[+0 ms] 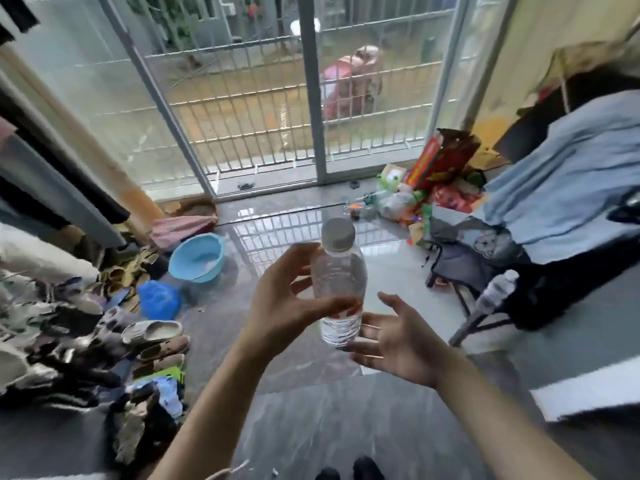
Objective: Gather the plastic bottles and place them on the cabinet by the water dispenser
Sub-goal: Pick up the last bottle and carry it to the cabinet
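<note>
The left hand point(277, 306) is holding a clear bottle point(338, 285) upright in front of the body, above the grey tiled floor point(311, 410); its thumb is lying across the bottle's lower front near a red label and its fingers are curling round the far side. The bottle is wearing a white cap point(338, 234). The right hand point(394, 341) is hovering just beside and below the bottle's base, palm up, fingers spread and relaxed; whether its fingertips are touching the base is hard to tell. A second bottle point(497, 291) is lying tilted at the right against a dark chair point(540, 296) draped with blue cloth point(568, 188). On the left, a blue basin point(197, 256) is sitting on the floor near a heap of shoes point(152, 336). Bright bags and boxes point(433, 181) are piling up by the barred glass door point(311, 98) ahead
</note>
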